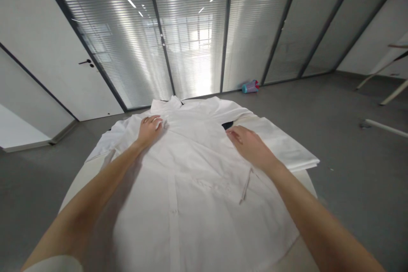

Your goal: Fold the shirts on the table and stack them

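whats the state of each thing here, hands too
White shirt: spread over the tabletop, creased
Sleeve on the right: end past the tabletop's edge
Left hand: on the shirt, grip unclear
Right hand: at the shirt's side edge, grip unclear
Blue item: on the floor
Door: shut
Blinds: lowered

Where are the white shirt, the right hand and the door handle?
White shirt (197,161), head view: on its front.
Right hand (249,144), head view: on its back.
Door handle (84,62), head view: on its lever.

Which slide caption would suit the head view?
Bare left hand and right hand at a white button-front cloth shirt on a pale rounded table.
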Demonstrator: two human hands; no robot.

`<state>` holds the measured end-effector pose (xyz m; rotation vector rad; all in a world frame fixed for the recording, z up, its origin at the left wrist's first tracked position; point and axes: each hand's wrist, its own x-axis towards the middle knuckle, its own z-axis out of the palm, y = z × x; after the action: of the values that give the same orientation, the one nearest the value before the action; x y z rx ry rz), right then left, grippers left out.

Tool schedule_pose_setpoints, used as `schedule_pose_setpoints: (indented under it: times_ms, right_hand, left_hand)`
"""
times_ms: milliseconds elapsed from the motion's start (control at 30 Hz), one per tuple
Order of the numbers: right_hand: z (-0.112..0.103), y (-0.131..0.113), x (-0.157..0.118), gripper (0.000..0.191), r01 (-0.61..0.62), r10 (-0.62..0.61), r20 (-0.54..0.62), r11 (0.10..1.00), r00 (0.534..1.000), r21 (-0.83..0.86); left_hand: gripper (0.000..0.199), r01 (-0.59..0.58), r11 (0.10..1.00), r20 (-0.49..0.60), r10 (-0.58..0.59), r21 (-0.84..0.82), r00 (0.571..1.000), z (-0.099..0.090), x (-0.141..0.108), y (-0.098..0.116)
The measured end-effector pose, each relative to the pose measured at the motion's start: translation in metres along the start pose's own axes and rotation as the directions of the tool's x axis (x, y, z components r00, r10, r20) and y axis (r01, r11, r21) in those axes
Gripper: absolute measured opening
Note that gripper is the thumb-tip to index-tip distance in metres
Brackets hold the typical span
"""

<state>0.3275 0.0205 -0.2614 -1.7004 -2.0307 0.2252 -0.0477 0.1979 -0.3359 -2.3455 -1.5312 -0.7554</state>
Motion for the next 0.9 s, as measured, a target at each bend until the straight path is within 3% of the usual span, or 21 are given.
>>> schedule_pose_setpoints:
  times_ms: [67,133,200,267,333,467,600,700,800,900]
  right_hand:
    - [0.023,-0.012,-0.001,0.037,0.158,-0.158,-0.012,0.987,0.987,0.041]
    - [0.047,-0.021,-0.007,0.05,0.304,-0.304,0.076,0.952,0.949,0.012]
    - [0.068,-0.025,-0.016,0.066,0.379,-0.367,0.166,0.924,0.915,-0.045]
    - [0.083,-0.024,-0.024,0.076,0.401,-0.375,0.211,0.911,0.903,-0.097]
    - [0.092,-0.02,-0.028,0.081,0.4,-0.365,0.227,0.907,0.903,-0.134]
    - [0.095,-0.016,-0.029,0.085,0.383,-0.335,0.258,0.91,0.906,-0.161]
    - [0.093,-0.02,-0.031,0.085,0.362,-0.307,0.294,0.92,0.905,-0.152]
    - [0.086,-0.023,-0.027,0.082,0.375,-0.324,0.305,0.918,0.895,-0.127]
    - [0.061,-0.019,0.0,0.059,0.342,-0.308,0.276,0.936,0.91,-0.083]
    - [0.02,0.005,0.051,0.041,0.099,-0.082,0.114,0.983,0.99,-0.154]
  left_hand:
    - [0.032,-0.072,0.995,0.026,0.074,-0.074,0.997,-0.005,-0.006,0.041]
    - [0.039,-0.128,0.981,0.142,0.148,-0.146,0.979,-0.009,-0.016,0.081]
    - [0.051,-0.183,0.963,0.274,0.234,-0.199,0.933,-0.009,-0.029,0.113]
    - [0.06,-0.218,0.953,0.363,0.283,-0.211,0.888,-0.006,-0.04,0.13]
    - [0.065,-0.228,0.953,0.403,0.292,-0.2,0.867,-0.003,-0.044,0.135]
    - [0.064,-0.175,0.97,0.426,0.232,-0.168,0.875,-0.004,-0.03,0.107]
    - [0.063,0.079,0.993,0.342,-0.103,0.084,0.934,-0.02,-0.025,0.038]
    - [0.065,0.233,0.938,0.288,-0.304,0.255,0.908,-0.029,-0.045,-0.013]
    - [0.061,0.239,0.919,0.327,-0.341,0.314,0.881,-0.029,-0.066,-0.038]
    - [0.062,0.211,0.918,0.338,-0.326,0.335,0.883,-0.028,-0.074,-0.039]
